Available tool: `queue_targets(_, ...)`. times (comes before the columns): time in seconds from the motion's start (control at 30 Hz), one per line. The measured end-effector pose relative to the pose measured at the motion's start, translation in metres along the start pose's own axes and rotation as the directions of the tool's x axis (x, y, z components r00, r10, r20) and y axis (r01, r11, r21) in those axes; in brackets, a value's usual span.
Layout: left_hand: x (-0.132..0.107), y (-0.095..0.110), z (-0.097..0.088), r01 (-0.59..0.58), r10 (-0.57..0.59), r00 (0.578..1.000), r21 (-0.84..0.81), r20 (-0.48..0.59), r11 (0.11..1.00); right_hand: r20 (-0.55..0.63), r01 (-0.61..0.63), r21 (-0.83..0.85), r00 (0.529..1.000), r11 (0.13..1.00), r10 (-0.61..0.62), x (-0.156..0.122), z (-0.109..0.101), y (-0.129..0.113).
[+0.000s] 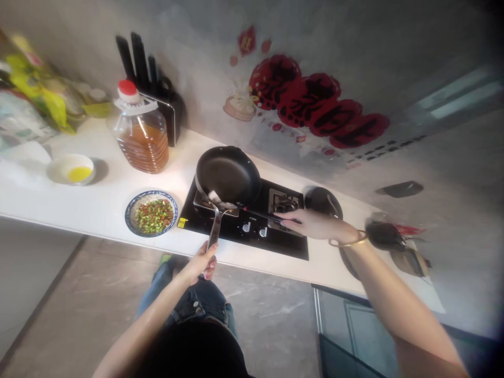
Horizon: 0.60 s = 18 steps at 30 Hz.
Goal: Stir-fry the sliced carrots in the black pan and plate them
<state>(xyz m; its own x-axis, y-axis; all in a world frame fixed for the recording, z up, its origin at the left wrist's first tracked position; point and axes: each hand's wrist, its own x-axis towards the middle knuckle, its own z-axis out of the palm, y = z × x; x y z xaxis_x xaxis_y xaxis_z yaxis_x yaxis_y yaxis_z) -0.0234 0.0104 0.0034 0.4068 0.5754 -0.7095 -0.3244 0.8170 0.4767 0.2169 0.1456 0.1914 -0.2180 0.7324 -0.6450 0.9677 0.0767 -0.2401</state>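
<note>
My left hand (202,262) is wrapped around the metal handle of a dark frying pan (228,173). The pan is tilted over the left burner of the black gas hob (232,228), so its dark inside shows. My right hand (295,221) grips a slim dark-handled cooking utensil (260,212) from the right. The utensil's far end reaches the pan's near side; its shape is hard to make out. A small whitish piece (213,196) lies in the pan close to the handle. To the left stands a blue-rimmed plate (128,215) with chopped green and brown food.
A large oil jug (144,144) stands before a knife block (177,118). Farther left is a white bowl (84,181) with yellow liquid, beside bags (35,100). A dark round pan or lid (323,202) lies right of the hob, below the wall. The counter's front edge runs before me.
</note>
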Motion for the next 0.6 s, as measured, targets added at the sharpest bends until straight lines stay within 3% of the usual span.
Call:
queue_targets(0.07, -0.001, 0.001, 0.001, 0.002, -0.002, 1.000, 0.001, -0.002, 1.000, -0.118, -0.124, -0.303, 0.989, 0.945, 0.092, -0.007, -0.002, -0.003)
queue_targets(0.13, -0.001, 0.001, 0.001, 0.003, -0.003, 1.000, 0.008, -0.005, 1.000, -0.183, -0.232, -0.446, 0.969, 0.865, 0.166, 0.005, 0.006, -0.012)
queue_targets(0.27, 0.000, 0.001, 0.000, 0.000, 0.000, 1.000, 0.022, -0.001, 1.000, -0.255, -0.242, -0.437, 0.957, 0.867, 0.139, 0.068, 0.040, -0.030)
queue_targets(0.33, 0.001, 0.000, 0.000, 0.000, 0.000, 1.000, 0.025, -0.003, 1.000, -0.261, -0.185, -0.411, 0.962, 0.893, 0.079, 0.095, 0.057, -0.036)
queue_targets(0.4, 0.001, 0.000, 0.000, -0.001, 0.001, 1.000, 0.019, -0.002, 1.000, -0.247, -0.093, -0.376, 0.969, 0.922, -0.003, 0.104, 0.068, -0.040)
queue_targets(0.5, 0.001, -0.002, -0.001, -0.002, 0.002, 1.000, -0.021, 0.006, 1.000, -0.178, 0.068, -0.311, 0.976, 0.948, -0.128, 0.079, 0.065, -0.037)
queue_targets(0.6, 0.004, -0.002, -0.008, 0.037, -0.027, 0.998, -0.163, 0.060, 0.986, -0.081, 0.134, -0.281, 0.983, 0.950, -0.163, 0.029, 0.041, -0.028)
